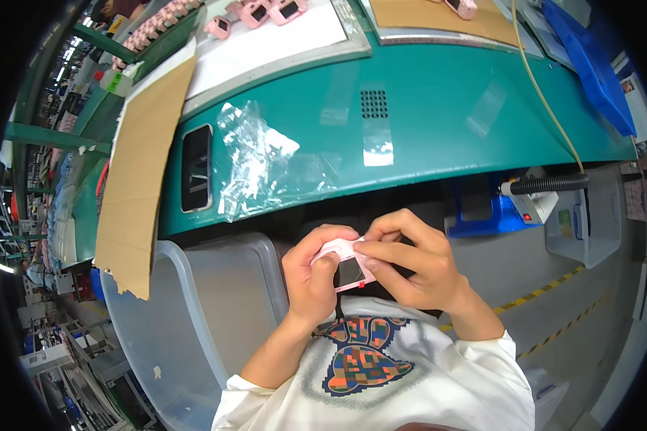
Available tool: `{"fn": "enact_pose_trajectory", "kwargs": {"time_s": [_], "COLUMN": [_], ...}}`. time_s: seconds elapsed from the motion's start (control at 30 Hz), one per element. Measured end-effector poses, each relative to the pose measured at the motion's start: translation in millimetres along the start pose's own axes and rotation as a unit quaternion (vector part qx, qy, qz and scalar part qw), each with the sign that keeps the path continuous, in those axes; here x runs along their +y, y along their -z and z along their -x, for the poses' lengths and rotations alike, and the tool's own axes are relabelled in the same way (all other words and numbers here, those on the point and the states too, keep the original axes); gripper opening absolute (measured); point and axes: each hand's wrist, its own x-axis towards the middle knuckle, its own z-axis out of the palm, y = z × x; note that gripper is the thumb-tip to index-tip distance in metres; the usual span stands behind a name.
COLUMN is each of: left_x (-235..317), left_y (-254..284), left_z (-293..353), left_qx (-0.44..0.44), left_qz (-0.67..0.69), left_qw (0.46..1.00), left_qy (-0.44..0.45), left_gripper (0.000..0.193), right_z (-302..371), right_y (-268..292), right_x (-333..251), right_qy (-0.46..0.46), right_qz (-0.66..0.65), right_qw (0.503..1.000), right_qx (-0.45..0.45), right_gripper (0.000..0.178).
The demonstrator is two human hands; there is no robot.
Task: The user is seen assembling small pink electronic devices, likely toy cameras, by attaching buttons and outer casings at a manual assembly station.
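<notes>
Between the front edge of the green table (438,108) and a white shirt (438,366), we see a pink device (350,271) with a dark rectangular window. We observe the left hand (311,276) closed round its left side, thumb bent onto the front, index finger along the top. The right hand (417,262) touches the upper right edge, thumb and fingertips only slightly parted; whether these grip the device or a smaller part, we cannot tell. We note a small red tab (361,285) at the device's lower edge. On the table we distinguish crumpled clear film (255,158), a dark phone (197,169) to its left, and a patch of black dots (374,104) to its right.
</notes>
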Motion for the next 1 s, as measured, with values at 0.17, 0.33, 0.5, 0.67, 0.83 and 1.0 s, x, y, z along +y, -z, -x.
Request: {"fn": "enact_pose_trajectory", "kwargs": {"time_s": [0.17, 0.33, 0.5, 0.67, 0.83, 1.0], "left_x": [29.6, 64.7, 43.6, 3.4, -30.7, -33.4], "left_y": [23.7, 49.6, 86.2, 95.6, 102.5, 104.5], "left_z": [-44.5, -166.2, -300.3, -394.6, -459.8, -499.4], "left_qx": [0.07, 0.079, 0.077, 0.078, 0.094, 0.101], "left_qz": [-0.088, -0.277, -0.33, -0.389, -0.483, -0.572], "left_qw": [0.992, 0.955, 0.939, 0.912, 0.838, 0.765], "left_qy": [-0.058, -0.07, -0.064, -0.105, -0.236, -0.279], "left_gripper": [0.036, 0.026, 0.032, 0.035, 0.04, 0.047], "right_z": [-13.8, -41.0, -49.6, -47.1, -48.7, -52.0], "right_y": [17.6, 44.0, 40.7, 34.4, 32.5, 27.3], "right_x": [23.7, 76.3, 82.5, 93.3, 94.6, 98.3], "right_qy": [-0.01, -0.022, -0.023, -0.019, -0.035, -0.061], "right_qz": [0.045, 0.216, 0.315, 0.36, 0.389, 0.403], "right_qw": [0.998, 0.972, 0.942, 0.922, 0.909, 0.904], "right_qx": [0.049, 0.092, 0.111, 0.141, 0.145, 0.128], "right_gripper": [0.023, 0.019, 0.018, 0.018, 0.019, 0.024]}}
